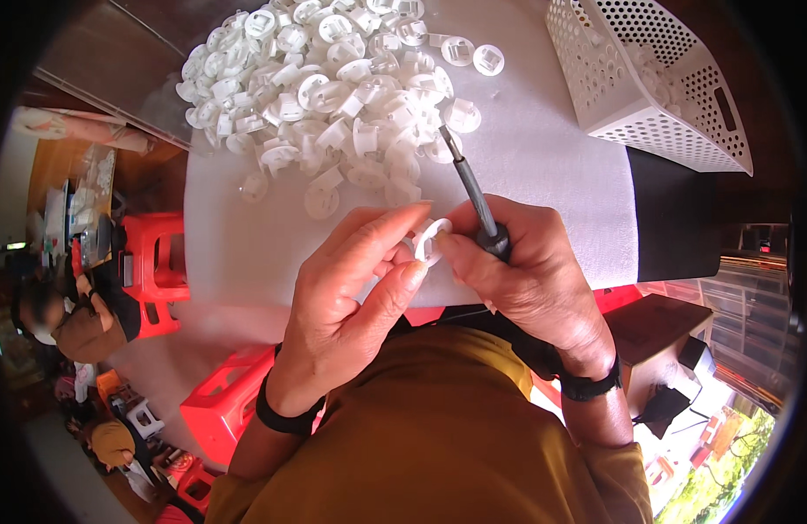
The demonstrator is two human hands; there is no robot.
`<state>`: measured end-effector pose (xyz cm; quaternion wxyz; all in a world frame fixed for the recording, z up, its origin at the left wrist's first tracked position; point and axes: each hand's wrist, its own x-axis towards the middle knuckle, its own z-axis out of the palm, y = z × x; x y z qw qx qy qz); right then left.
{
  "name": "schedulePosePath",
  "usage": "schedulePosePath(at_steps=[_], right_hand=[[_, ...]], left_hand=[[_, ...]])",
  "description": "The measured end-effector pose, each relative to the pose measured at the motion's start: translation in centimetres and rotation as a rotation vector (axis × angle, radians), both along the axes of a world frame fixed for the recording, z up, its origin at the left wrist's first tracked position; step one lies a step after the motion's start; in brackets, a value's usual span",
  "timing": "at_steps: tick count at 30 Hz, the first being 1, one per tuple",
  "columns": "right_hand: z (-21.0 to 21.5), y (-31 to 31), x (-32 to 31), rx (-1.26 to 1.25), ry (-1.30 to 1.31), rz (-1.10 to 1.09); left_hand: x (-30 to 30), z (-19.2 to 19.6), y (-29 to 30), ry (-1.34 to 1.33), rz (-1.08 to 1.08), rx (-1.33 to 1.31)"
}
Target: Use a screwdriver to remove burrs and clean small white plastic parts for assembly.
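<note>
My left hand (355, 301) pinches a small white round plastic part (433, 242) between thumb and fingers, in front of my body at the table's near edge. My right hand (534, 271) is closed round a slim tool (475, 192) with a dark grip, a grey shaft and a thin metal tip; its exact kind I cannot tell. The tip points up and away, toward the heap of similar white plastic parts (320, 92), and stays apart from the held part. My right thumb and forefinger also meet the part's right side.
Beyond my hands a white-covered table (543, 192) bears the heap. At the far right stands a perforated white basket (683, 131) with more white parts. Red stools (159, 262) stand at the left, where other people sit. A brown box (657, 327) is at the right.
</note>
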<state>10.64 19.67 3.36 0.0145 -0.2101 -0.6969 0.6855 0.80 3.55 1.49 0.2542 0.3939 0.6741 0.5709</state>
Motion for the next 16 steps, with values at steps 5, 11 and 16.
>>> schedulePosePath(at_steps=[5, 11, 16], right_hand=[[-1.0, -0.5, 0.6, -0.230, 0.076, -0.074], [-0.3, -1.2, 0.6, -0.326, 0.080, -0.092], [-0.5, -1.2, 0.5, -0.275, 0.051, -0.063]], left_hand=[[0.6, 0.6, -0.1, -0.378, 0.070, 0.158], [1.0, 0.4, -0.6, -0.444, 0.098, 0.205], [1.2, 0.2, -0.7, -0.375, 0.113, 0.163]])
